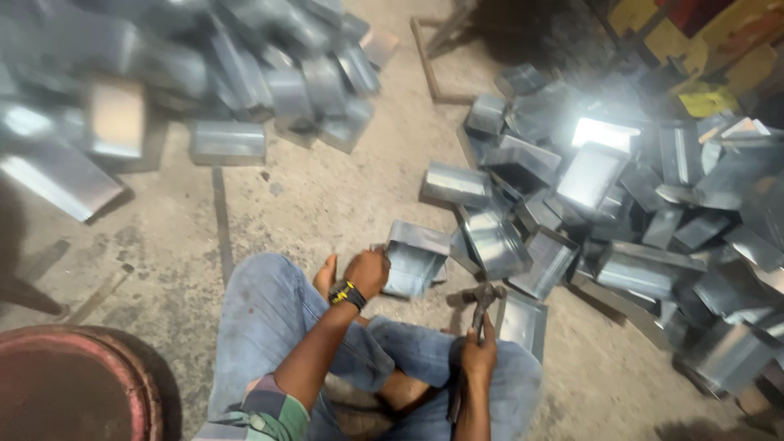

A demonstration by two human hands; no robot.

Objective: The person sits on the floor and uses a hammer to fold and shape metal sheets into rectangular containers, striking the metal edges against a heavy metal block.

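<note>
We gripped a folded sheet-metal box (pixel 415 257) with our left hand (pixel 367 272) just ahead of our knee while our right hand (pixel 479 357) closed round a hammer (pixel 482 300), one heap (pixel 204 73) lying far left, another heap (pixel 637 204) right.

I am seeing the pile of metal boxes (pixel 163 73) at the top left all blurry. The round red drum (pixel 65 384) is getting cut off by the bottom corner. My left hand (pixel 367 273) is hiding part of one metal box (pixel 415 260). A bright glare (pixel 603 131) is washing out one box.
</note>
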